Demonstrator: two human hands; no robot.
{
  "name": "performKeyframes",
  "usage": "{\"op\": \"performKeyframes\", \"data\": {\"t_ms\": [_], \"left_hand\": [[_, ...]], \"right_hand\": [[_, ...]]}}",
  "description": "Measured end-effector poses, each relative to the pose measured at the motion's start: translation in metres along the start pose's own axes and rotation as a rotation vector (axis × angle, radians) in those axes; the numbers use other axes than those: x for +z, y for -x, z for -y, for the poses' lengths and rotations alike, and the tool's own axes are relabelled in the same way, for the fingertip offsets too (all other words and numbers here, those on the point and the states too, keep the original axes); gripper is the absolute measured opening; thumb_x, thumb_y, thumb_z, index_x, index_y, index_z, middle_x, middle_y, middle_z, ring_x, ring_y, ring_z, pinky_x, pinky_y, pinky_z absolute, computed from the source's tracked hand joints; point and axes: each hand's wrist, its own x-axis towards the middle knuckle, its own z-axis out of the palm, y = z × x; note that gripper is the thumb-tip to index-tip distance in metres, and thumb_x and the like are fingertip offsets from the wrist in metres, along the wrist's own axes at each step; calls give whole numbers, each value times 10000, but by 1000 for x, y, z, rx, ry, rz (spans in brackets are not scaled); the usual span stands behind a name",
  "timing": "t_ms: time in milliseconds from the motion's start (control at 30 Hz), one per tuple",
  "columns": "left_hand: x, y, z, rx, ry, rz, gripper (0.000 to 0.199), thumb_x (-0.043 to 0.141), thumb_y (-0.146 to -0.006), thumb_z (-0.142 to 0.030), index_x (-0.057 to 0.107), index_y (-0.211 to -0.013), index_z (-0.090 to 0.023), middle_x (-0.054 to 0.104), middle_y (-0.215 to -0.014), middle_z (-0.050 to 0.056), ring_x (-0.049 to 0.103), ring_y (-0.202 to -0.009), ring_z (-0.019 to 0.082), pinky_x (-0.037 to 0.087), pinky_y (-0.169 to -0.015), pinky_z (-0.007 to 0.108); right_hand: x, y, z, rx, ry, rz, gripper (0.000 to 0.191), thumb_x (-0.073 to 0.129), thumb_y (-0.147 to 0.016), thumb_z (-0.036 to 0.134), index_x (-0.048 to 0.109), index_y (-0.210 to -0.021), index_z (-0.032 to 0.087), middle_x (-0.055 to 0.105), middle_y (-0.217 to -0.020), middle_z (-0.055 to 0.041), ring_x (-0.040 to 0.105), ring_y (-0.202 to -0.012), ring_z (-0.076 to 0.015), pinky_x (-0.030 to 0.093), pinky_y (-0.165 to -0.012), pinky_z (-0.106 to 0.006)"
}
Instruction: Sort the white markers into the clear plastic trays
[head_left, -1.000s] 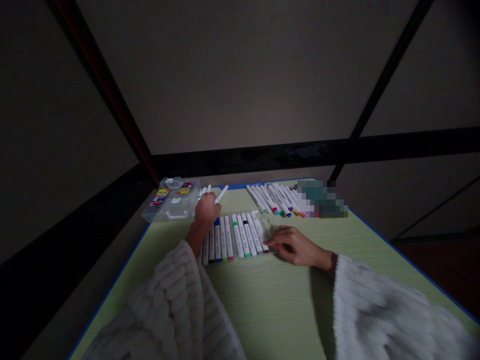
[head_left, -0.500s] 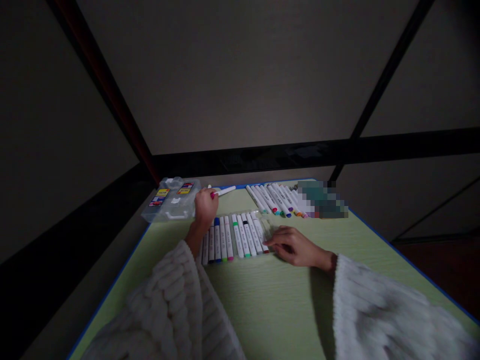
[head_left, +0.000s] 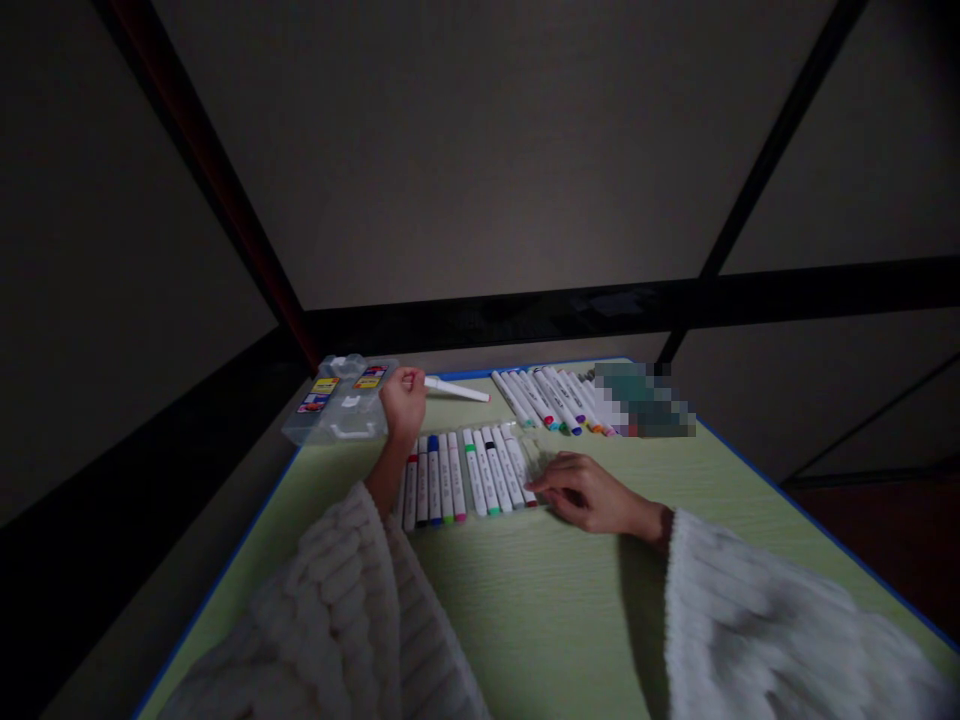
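My left hand (head_left: 403, 402) is closed on a white marker (head_left: 457, 389) near the table's far edge. The marker points right and slants slightly down, with a pale red tip at its far end. Below lies a clear plastic tray (head_left: 537, 452) holding white markers (head_left: 487, 475) side by side in two groups, their caps and ends in several colours. My right hand (head_left: 589, 492) rests at the tray's right edge, index finger reaching onto the last marker's lower end and the other fingers curled. It seems to pinch the tray edge; the thumb is partly hidden.
A clear plastic case (head_left: 360, 408) with colourful labels lies at the back left. More loose white markers (head_left: 551, 398) lie in a row at the back right, beside a blurred green item (head_left: 645, 400). The pale green table (head_left: 540, 610) has a blue edge and stands against a wall.
My left hand has shifted slightly left and up. The marker in it has turned, from tilting up rightward to slanting down rightward with a pale red end outward. My right hand has stayed put.
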Motion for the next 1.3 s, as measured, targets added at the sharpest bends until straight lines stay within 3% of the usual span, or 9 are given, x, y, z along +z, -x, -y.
{"op": "performKeyframes", "data": {"t_ms": [233, 567, 767, 933, 1133, 1300], "left_hand": [[3, -2, -3, -207, 243, -39, 102, 549, -706, -158, 450, -683, -153, 490, -543, -64, 493, -419, 41, 402, -443, 141], [5, -1, -1, -351, 472, -1, 183, 603, -696, -172, 439, -616, -152, 468, -446, -84, 451, -383, 15, 372, -413, 114], [5, 5, -8, -431, 542, 127, 215, 613, -704, -168, 424, -602, -149, 472, -461, -77, 452, -392, 9, 372, -422, 112], [5, 12, -17, -449, 543, 223, 213, 626, -694, -159, 443, -588, -140, 476, -453, -63, 459, -408, 17, 370, -428, 116], [8, 18, -23, -463, 535, 313, 215, 619, -702, -152, 444, -577, -140, 470, -460, -59, 452, -403, 18, 355, -415, 123], [14, 21, -23, -475, 522, 369, 237, 630, -696, -163, 431, -568, -141, 480, -478, -56, 446, -404, 19, 345, -410, 129]], "right_hand": [[0, 0, -1, -3, 10, 7, 237, 410, -780, 129, 636, -847, 140, 555, -528, -2, 486, -511, -131, 381, -571, -273], [0, 0, 0, -1, 8, 2, 233, 407, -792, 140, 634, -844, 144, 567, -541, -7, 507, -520, -137, 396, -583, -281], [2, 0, -1, 12, -9, -34, 215, 420, -801, 152, 631, -842, 150, 563, -534, 3, 501, -505, -129, 406, -591, -279], [5, 1, -3, 46, 21, -74, 206, 423, -819, 156, 626, -855, 158, 599, -644, -28, 531, -611, -141, 423, -614, -281], [4, 1, -3, 123, 40, -150, 180, 446, -854, 244, 603, -857, 156, 589, -719, -55, 538, -691, -155, 437, -624, -277], [4, 2, -3, 246, 0, -231, 159, 470, -853, 287, 556, -804, 162, 582, -715, -36, 534, -638, -130, 429, -593, -249]]}}
